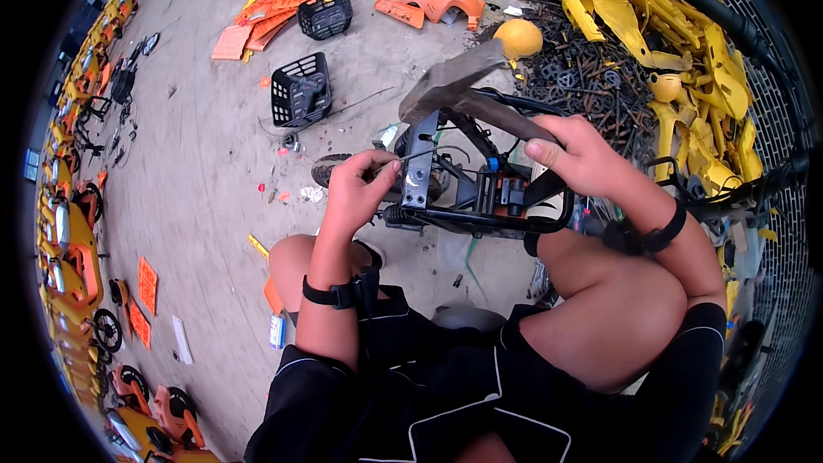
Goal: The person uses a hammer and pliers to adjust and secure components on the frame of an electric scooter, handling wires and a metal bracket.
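Note:
My right hand (pixel 576 153) is closed around the handle of a hammer (pixel 447 84). Its heavy, worn grey head hangs over a black metal bike frame (pixel 480 221). To the left, my left hand (pixel 362 189) is closed, its fingertips pinching a thin grey rod or cable (pixel 417 155) that reaches across an upright metal bracket (pixel 417 178) on the frame. Whether that thin piece is fixed to the bracket, I cannot tell. Low on the ground in front of me, the frame carries a dark tyre (pixel 329 169) and shows orange parts with a blue fitting inside it.
Loose dark metal parts (pixel 591 77) lie heaped beyond my right hand, beside piled yellow body panels (pixel 711 69). Black baskets (pixel 302 93) and orange panels (pixel 276 4) are on the floor ahead. Rows of orange and yellow bikes (pixel 77 266) line the left.

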{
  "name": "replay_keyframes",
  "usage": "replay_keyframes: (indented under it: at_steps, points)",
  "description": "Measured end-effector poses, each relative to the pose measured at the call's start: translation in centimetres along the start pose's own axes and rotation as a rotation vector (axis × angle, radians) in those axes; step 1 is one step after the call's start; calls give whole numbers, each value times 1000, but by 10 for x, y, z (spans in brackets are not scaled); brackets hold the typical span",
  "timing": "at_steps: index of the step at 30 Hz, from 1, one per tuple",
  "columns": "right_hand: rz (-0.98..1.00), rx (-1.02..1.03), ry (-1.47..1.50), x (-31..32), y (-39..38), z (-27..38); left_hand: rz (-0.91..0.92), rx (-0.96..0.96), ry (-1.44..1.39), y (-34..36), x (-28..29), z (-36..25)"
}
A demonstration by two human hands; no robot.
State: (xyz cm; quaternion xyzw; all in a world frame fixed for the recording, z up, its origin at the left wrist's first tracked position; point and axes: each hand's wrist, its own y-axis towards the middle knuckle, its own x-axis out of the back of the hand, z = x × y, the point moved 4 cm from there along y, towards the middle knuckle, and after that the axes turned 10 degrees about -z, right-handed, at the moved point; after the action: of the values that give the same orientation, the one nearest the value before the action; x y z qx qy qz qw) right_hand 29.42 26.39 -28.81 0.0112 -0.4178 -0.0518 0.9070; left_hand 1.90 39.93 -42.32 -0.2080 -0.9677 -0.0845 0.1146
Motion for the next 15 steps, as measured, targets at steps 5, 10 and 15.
replay_keyframes:
  at_steps: [5, 10, 15]
  points:
    - [73, -22, -233, -25, -3, -17, -12, 31, -10, 1, -2, 0]
    - [8, 11, -13, -11, 0, 0, -23, 11, -16, 0, 1, 0]
    - [70, 19, -100, -21, -5, -16, 1, 41, -42, 2, -2, -1]
